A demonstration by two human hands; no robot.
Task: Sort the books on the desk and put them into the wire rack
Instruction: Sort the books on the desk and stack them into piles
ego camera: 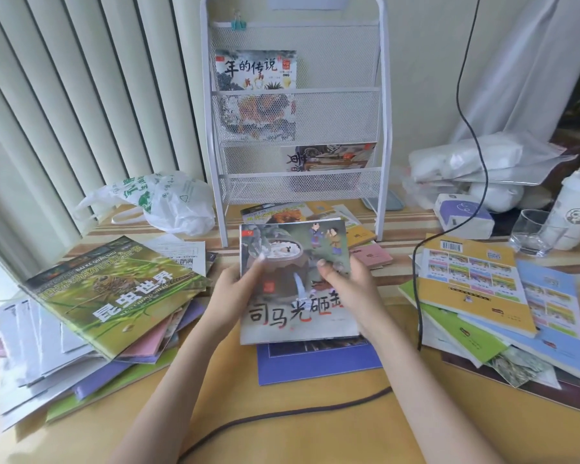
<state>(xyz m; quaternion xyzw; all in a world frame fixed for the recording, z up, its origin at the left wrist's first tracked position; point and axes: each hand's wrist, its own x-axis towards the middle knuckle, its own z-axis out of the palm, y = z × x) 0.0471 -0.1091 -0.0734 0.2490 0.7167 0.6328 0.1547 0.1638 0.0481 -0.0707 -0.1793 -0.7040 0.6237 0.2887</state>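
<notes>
We hold one picture book [295, 279] in both hands above the desk [315, 423], in front of the white wire rack [295, 105]. Our left hand [235, 289] and right hand [345, 286] have fingers clamped on its side edges, thumbs on the cover. Two books stand in the rack: one in the middle tier [256, 92], one in the bottom tier [329, 159]. Two loose heaps of books flank us, left [114, 296] and right [482, 296].

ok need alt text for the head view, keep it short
Both hands, left and right, hold a picture book above a desk strewn with book piles. Behind stands a white wire rack already holding two books.
</notes>
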